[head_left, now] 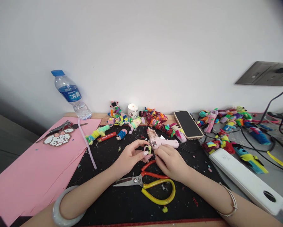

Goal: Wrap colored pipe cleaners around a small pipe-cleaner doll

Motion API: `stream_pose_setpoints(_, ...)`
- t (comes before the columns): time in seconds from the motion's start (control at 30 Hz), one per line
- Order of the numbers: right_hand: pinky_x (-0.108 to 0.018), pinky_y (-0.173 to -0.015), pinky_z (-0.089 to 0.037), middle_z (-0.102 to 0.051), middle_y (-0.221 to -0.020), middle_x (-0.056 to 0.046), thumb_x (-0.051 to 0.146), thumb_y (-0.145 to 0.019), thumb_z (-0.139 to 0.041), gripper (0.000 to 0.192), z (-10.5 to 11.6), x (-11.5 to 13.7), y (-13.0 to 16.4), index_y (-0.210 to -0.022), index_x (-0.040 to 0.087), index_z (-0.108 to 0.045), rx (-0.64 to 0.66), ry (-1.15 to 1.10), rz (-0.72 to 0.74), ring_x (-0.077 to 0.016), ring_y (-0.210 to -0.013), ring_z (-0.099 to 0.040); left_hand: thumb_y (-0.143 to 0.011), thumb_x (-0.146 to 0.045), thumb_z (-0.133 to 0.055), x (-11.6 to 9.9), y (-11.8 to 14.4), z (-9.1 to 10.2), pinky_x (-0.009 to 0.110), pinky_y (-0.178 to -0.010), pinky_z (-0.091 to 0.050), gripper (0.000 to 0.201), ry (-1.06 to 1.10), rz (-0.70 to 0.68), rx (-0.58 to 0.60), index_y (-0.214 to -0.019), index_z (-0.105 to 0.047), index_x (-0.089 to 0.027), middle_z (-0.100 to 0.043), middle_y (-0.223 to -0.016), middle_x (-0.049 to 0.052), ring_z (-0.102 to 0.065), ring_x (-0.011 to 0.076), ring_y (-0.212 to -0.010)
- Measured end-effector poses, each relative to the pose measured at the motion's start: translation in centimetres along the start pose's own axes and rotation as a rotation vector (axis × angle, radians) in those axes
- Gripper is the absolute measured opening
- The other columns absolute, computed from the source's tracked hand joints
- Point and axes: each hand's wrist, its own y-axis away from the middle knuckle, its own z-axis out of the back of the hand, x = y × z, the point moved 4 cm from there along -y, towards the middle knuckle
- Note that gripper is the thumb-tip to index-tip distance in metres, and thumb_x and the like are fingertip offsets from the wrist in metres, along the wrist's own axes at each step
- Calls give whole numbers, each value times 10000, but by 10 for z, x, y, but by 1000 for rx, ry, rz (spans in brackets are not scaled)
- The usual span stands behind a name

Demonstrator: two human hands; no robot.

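- Left hand [128, 159]: thumb and index finger pinched on a small fuzzy piece [149, 149], pink and pale green.
- Right hand [171, 161]: fingers curled, tips at the right side of the piece; cannot tell whether they grip it or a small dark bit there.
- Piece location: between the two hands, over the black mat [96, 192], near its middle.
- Glue gun [166, 142]: pale pink, lying on its side just beyond the hands.
- Scissors [136, 180]: on the mat, nearer the wearer than the piece; blades point left, one handle red, one yellow.
- Phone [188, 124]: face up, beyond the right hand, dark screen.
- Pink paper [34, 170]: left of the mat; purple stem [90, 151] lies across its edge.
- Bottle [71, 94]: upright by the wall, blue cap.
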Motion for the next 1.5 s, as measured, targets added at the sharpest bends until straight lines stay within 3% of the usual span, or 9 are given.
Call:
stream_pose_setpoints(0.5,-278,-582,-360,-560,-698,-46,131,-836,-385,154,1,0,-2,-778,170,-522,28,-23,-27,-172,-624,-459,-779,-282,-618,-1,0,0,288,-672,-470,308,-7,-6,-7,-1046,-530,-156,-564,-993,54,-560,117,-691)
stream_pose_setpoints(0.93,-266,-581,-341,-574,-687,-31,152,-842,-416,133,-1,-2,0,-763,178,-521,34,-3,-75,-163,-615,-489,-775,-279,-622,0,0,0,302,-675,-462,311,-1,3,-7,-1047,-528,-159,-594,-838,26,-566,138,-696)
stream_pose_setpoints(1.5,-262,-556,-324,-555,-678,-24,138,-868,-372,165,-5,-1,1,-778,184,-502,91,-15,-34,-156,-590,-476,-767,-298,-631,0,0,0,298,-678,-471,315,-2,-6,-2,-1039,-542,-166,-571,-991,54,-554,121,-694)
